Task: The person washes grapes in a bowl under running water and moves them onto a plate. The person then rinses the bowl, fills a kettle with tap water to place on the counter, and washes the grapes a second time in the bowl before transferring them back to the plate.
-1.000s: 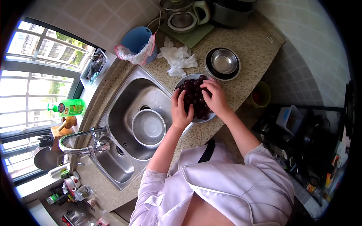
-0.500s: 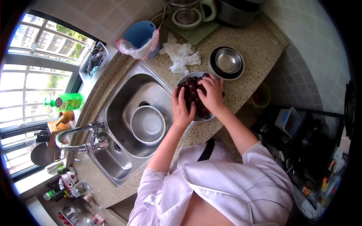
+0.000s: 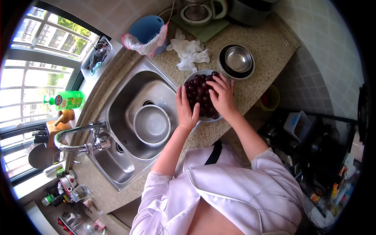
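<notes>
Several dark purple-red round fruits, like grapes or cherries point(image 3: 200, 92), fill a bowl point(image 3: 188, 79) on the counter beside the sink. Along the bowl's left rim lies my left hand point(image 3: 187, 109), its fingers stretched out and the thumb apart, over the edge of the fruit. On the opposite side, my right hand point(image 3: 223, 97) is open, with spread fingers reaching over the fruit and the right rim. Neither hand has a piece of fruit visibly gripped in it. Both hands hide parts of the bowl's rim.
To the left, a metal basin point(image 3: 152, 124) sits in the steel sink point(image 3: 121, 94) under a faucet point(image 3: 78, 147). Stacked bowls point(image 3: 238, 60), crumpled white tissue point(image 3: 188, 53) and a blue bin point(image 3: 145, 30) stand behind. A green soap bottle point(image 3: 68, 100) is by the window.
Both hands have drawn slightly apart toward the bowl's sides, uncovering more fruit. The fingers have straightened. The whole view has shifted a little.
</notes>
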